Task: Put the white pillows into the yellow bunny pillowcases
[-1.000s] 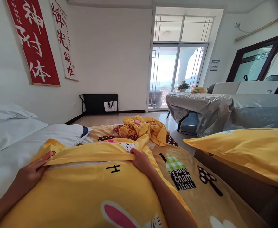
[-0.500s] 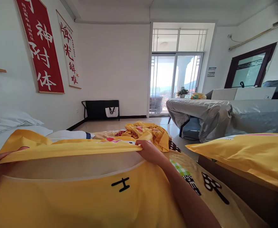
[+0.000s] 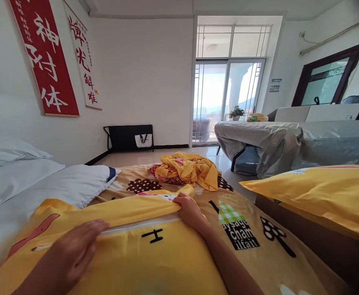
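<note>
A pillow in a yellow cartoon-print pillowcase (image 3: 154, 262) lies in front of me on the bed. My right hand (image 3: 190, 211) pinches the far right corner of the pillowcase's open flap, where a white zip line shows. My left hand (image 3: 75, 252) lies on the pillowcase near the zip, fingers together and pressed flat on the cloth.
A crumpled yellow cloth (image 3: 187, 170) lies further down the printed bedsheet (image 3: 259, 250). White pillows (image 3: 22, 180) sit at the left. Another yellow pillow (image 3: 323, 194) rests at the right. A covered table (image 3: 259, 137) stands near the balcony door.
The raised pillowcase opening has come down flat on the pillow. My left hand moved right from the left edge onto the pillowcase top. My right hand stayed at the flap's corner.
</note>
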Available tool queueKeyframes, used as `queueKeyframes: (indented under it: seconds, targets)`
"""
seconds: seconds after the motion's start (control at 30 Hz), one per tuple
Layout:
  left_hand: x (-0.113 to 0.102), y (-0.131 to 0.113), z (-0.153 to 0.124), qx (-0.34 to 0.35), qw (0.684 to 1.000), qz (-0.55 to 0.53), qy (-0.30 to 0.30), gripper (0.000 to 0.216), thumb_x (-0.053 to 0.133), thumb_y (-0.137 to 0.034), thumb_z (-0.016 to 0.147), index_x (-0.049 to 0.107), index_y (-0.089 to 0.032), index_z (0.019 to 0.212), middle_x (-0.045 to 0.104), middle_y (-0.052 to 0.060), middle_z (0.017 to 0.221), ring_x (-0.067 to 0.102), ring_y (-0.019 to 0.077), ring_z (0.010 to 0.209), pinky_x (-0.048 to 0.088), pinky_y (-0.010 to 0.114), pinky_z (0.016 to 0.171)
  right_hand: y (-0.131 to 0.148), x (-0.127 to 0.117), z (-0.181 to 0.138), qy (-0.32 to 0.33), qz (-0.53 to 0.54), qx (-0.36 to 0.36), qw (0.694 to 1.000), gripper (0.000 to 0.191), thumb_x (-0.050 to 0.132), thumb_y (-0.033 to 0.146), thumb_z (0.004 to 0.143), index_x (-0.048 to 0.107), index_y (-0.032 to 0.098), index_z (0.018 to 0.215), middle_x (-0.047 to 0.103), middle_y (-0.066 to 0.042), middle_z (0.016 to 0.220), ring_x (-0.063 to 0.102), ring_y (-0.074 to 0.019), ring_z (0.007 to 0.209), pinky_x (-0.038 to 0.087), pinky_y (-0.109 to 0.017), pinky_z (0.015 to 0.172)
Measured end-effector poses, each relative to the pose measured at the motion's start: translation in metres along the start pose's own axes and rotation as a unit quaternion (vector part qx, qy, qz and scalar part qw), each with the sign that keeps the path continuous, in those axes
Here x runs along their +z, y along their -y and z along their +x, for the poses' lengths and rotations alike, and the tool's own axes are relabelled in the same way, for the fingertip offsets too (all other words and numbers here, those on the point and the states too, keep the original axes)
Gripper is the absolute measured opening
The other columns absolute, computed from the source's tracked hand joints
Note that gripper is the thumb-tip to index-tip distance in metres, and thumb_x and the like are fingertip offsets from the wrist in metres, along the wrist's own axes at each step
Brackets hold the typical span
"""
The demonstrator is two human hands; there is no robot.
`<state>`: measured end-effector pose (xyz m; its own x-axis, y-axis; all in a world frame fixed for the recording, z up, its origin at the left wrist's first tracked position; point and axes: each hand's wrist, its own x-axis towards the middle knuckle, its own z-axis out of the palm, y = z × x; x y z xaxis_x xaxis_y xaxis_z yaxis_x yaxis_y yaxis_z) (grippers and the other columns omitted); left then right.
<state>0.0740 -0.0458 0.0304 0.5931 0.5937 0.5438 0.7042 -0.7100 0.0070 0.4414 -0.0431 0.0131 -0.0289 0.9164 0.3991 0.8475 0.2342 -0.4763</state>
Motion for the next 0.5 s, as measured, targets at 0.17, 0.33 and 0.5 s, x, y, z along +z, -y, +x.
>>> queueKeyframes:
  seconds: [0.17, 0.33, 0.5]
  targets:
    - [0.009, -0.121, 0.082, 0.204, 0.943, -0.092, 0.247, 0.065, 0.038, -0.007, 0.080, 0.039, -0.025, 0.142, 0.044, 0.003, 0.145, 0.043, 0.0187, 0.132, 0.039, 0.033, 0.108, -0.002, 0.000, -0.003, -0.081, -0.094, 0.057, 0.991, 0.041, 0.042, -0.002, 0.069, 0.065, 0.018, 0.096, 0.066, -0.009, 0.103, 0.056, -0.0203, 0.098, 0.037, -0.028, 0.082]
    - [0.058, -0.139, 0.115, 0.202, 0.949, -0.114, 0.214, 0.049, 0.033, -0.027, 0.093, 0.039, -0.012, 0.140, 0.043, 0.015, 0.144, 0.039, 0.0259, 0.134, 0.032, 0.041, 0.112, 0.001, -0.003, -0.005, -0.082, -0.113, 0.116, 0.983, 0.035, 0.043, 0.002, 0.072, 0.064, 0.018, 0.094, 0.069, -0.009, 0.094, 0.060, -0.0210, 0.086, 0.037, -0.028, 0.074]
    - [0.084, -0.132, 0.119, 0.143, 0.953, -0.102, 0.247, 0.050, 0.034, -0.032, 0.093, 0.035, -0.017, 0.140, 0.060, 0.014, 0.126, 0.054, 0.0283, 0.119, 0.040, 0.045, 0.103, -0.003, -0.002, -0.002, -0.097, -0.017, 0.123, 0.987, 0.042, 0.039, -0.003, 0.062, 0.061, 0.019, 0.091, 0.069, -0.006, 0.087, 0.060, -0.0184, 0.081, 0.036, -0.025, 0.068]
